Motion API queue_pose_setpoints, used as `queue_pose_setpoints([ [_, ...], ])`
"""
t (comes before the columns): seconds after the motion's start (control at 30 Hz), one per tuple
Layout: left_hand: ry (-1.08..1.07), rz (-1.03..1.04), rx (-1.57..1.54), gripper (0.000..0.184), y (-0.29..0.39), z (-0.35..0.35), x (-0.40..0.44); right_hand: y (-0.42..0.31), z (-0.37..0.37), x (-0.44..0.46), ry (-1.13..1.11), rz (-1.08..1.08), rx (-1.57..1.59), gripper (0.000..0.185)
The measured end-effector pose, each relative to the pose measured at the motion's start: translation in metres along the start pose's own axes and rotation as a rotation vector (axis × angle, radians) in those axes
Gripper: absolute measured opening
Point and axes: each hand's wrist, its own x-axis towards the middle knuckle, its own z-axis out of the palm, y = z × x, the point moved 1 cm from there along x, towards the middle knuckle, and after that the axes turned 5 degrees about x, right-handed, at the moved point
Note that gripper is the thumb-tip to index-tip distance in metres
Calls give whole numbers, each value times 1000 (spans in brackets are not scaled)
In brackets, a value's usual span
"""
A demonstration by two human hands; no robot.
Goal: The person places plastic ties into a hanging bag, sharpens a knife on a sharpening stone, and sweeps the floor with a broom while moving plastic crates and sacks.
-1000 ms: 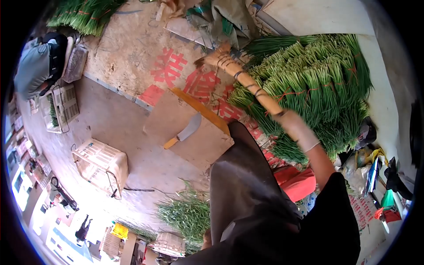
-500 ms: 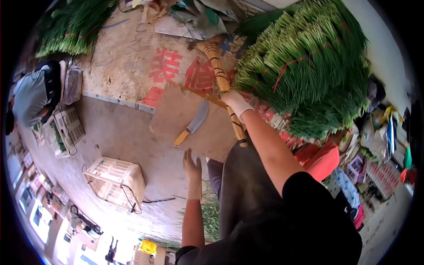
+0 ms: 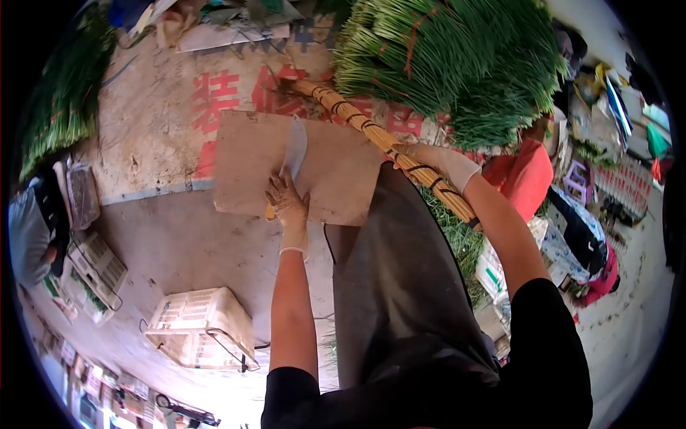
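My right hand [image 3: 432,159], in a pale glove, is closed around the handle of a straw broom [image 3: 361,121] bound with dark bands. The broom slants from the red-lettered tabletop down to my right side. My left hand [image 3: 289,202], gloved too, lies over the knife's handle with its fingers spread. The knife [image 3: 296,149] has a broad curved blade pointing away from me and a yellow handle, mostly covered by that hand. Under it is a brown board [image 3: 336,164] at the table's near edge.
Large bundles of green garlic-chive-like stalks [image 3: 457,64] are stacked at the right back, with more stalks [image 3: 68,107] at the left. A white plastic crate [image 3: 207,322] stands on the floor. A red cloth-like item [image 3: 525,175] is beside my right arm. Another person [image 3: 32,229] is at far left.
My left hand has moved forward from beside the board onto the knife's handle. My right hand has drawn the broom back and to the right. The view has shifted.
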Motion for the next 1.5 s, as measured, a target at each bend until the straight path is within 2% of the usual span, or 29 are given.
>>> queue_pose_setpoints([
  [0.07, 13, 30, -12, 93, -3, 8, 1, 28, -12, -1, -138, -2, 318, 37],
  [0.1, 59, 45, -29, 92, -4, 11, 1, 41, -17, 0, -131, -7, 332, 37],
  [0.17, 91, 69, -53, 91, -7, 13, -1, 62, -10, -13, -248, 36, 695, 44],
  [0.27, 113, 112, -73, 90, -11, 12, -5, 89, -6, -17, -384, 29, 899, 49],
  [0.3, 105, 124, -55, 90, -13, 13, -8, 96, -3, -19, -364, -69, 928, 49],
  [0.4, 112, 145, -70, 91, -12, 12, -5, 111, -6, -19, -436, 3, 933, 49],
  [0.43, 114, 141, -54, 91, -12, 11, -7, 104, -1, -24, -310, -51, 923, 43],
  [0.47, 112, 136, -40, 91, -12, 11, -10, 101, 1, -23, -320, -48, 938, 43],
  [0.53, 146, 154, -50, 91, -12, 14, -12, 88, -6, -10, -281, -184, 558, 37],
  [0.57, 183, 170, -75, 91, -13, 17, -12, 75, -13, 2, -299, -71, 370, 33],
  [0.63, 227, 207, -105, 91, -20, 27, -13, 24, -10, 0, -151, -162, 132, 35],
  [0.7, 268, 232, -132, 90, -23, 33, -17, 21, -30, 95, -145, -445, -132, 42],
  [0.77, 274, 245, -149, 91, -23, 31, -22, -24, -30, 120, 74, -478, -531, 52],
  [0.8, 277, 242, -146, 91, -26, 36, -20, -41, -31, 129, 70, -482, -532, 52],
  [0.87, 290, 282, -247, 91, -34, 45, -23, -50, -30, 145, 269, -299, -844, 53],
  [0.9, 280, 280, -244, 91, -38, 49, -26, -39, -27, 147, 260, -293, -840, 53],
  [0.97, 281, 262, -211, 94, -44, 52, -32, -13, -25, 146, 476, -473, -980, 54],
  [1.03, 297, 275, -241, 95, -50, 56, -41, 22, -32, 154, 527, -356, -1148, 52],
  [1.13, 326, 298, -267, 98, -63, 67, -61, 86, -55, 139, 546, -354, -1189, 52],
  [1.23, 352, 293, -286, 101, -76, 82, -77, 129, -69, 104, 410, -78, -1211, 58],
  [1.33, 338, 274, -324, 102, -87, 94, -82, 193, -96, 94, 464, -108, -1231, 56],
  [1.4, 305, 290, -314, 104, -89, 91, -80, 219, -106, 69, 458, 7, -1167, 55],
  [1.43, 289, 316, -298, 95, -85, 80, -78, 234, -110, 61, 461, 8, -1162, 55],
  [1.47, 285, 330, -299, 95, -89, 83, -77, 255, -113, 51, 467, 9, -1152, 54],
  [1.5, 138, 187, -578, 89, -98, 86, -74, 277, -115, 40, 472, 11, -1143, 54],
])
